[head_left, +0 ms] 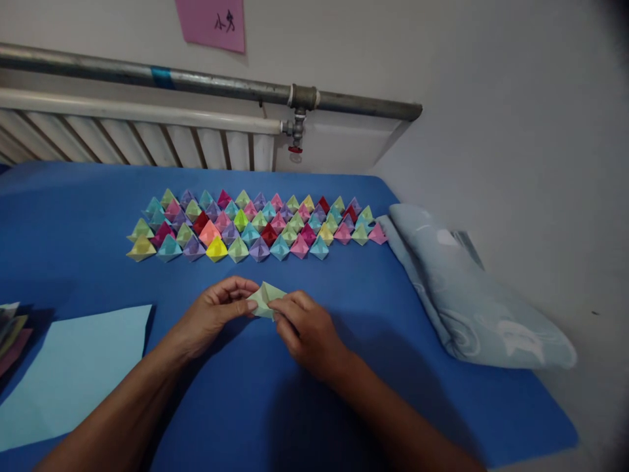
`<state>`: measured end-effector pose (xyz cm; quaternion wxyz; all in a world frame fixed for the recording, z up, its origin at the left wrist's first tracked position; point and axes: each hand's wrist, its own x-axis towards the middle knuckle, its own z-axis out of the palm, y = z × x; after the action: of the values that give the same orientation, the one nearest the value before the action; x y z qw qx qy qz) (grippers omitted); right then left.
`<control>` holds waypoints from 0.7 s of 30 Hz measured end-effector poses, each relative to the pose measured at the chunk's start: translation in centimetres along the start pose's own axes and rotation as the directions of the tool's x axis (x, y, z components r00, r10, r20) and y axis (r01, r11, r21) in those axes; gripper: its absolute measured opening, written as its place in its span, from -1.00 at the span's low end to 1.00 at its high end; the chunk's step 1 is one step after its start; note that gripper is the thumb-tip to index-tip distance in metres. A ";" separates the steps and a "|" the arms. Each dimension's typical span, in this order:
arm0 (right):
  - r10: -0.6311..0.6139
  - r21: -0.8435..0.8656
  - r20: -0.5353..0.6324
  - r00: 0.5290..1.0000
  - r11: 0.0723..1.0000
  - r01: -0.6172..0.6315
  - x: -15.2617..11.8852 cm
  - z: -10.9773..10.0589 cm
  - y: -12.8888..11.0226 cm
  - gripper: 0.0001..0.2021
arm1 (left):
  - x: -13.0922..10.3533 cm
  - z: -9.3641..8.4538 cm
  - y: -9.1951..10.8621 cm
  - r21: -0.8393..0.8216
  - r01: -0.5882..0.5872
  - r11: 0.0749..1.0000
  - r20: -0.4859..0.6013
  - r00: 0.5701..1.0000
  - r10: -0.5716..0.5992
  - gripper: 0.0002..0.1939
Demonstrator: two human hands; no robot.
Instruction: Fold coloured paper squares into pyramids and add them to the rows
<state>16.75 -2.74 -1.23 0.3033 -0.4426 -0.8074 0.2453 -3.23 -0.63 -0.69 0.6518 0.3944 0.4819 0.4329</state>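
Handwriting on the pink sheet

We see a pink paper [211, 23] on the wall with dark handwritten marks, like "人" characters; we cannot read them surely.

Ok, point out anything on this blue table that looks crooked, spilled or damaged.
Nothing stands out. The folded paper shapes sit in tidy rows, the light blue sheet lies flat, and the rolled cloth rests along the table's right edge. Both hands, left hand and right hand, pinch a pale green folded paper that looks intact.

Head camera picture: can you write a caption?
Both hands pinch a pale green paper shape before rows of folded paper pieces.
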 end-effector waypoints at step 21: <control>-0.120 0.173 0.008 0.993 0.978 0.117 0.2 -0.3 -0.1 -0.78 | 0.0 -0.3 0.5 -0.036 0.048 0.998 0.138 0.990 -0.042 -0.74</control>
<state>16.77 -2.56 -0.92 0.3470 -0.3636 -0.8110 0.2995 -3.63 -0.46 -0.26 0.7007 0.3993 0.4361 0.3993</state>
